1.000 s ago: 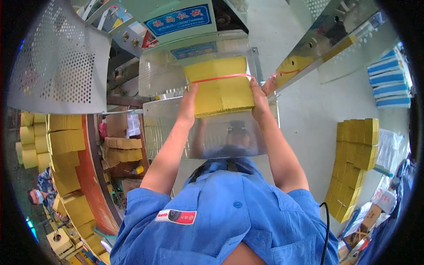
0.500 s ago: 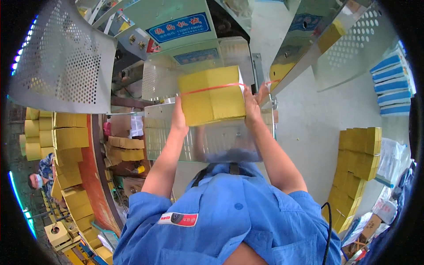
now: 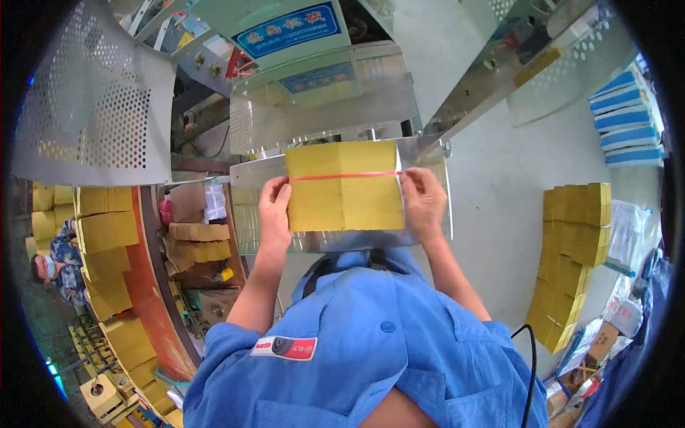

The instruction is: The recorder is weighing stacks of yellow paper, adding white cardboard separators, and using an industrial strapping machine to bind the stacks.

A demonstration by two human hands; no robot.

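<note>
A yellow bundle [image 3: 344,207] of what looks like folded paper or card lies on a shiny metal table [image 3: 250,235] in front of me. One red strap [image 3: 342,175] runs across its top from side to side. My left hand [image 3: 275,210] grips the bundle's left side, thumb along the edge by the strap. At the right side, near the strap's end, my right hand [image 3: 426,201] has its fingers curled in. Whether they pinch the strap or the bundle's edge is hidden.
Beyond the table stands a machine with a clear guard [image 3: 321,100]. A perforated metal panel [image 3: 93,107] hangs at left. Yellow stacks stand at left [image 3: 107,214] and right [image 3: 576,250]. Blue-and-white packs [image 3: 628,121] are piled far right. Another person [image 3: 66,264] is at the far left.
The bundle has come toward me and down, away from the machine guard, onto the near table. My right hand has gone from flat against its side to curled fingers near the strap.
</note>
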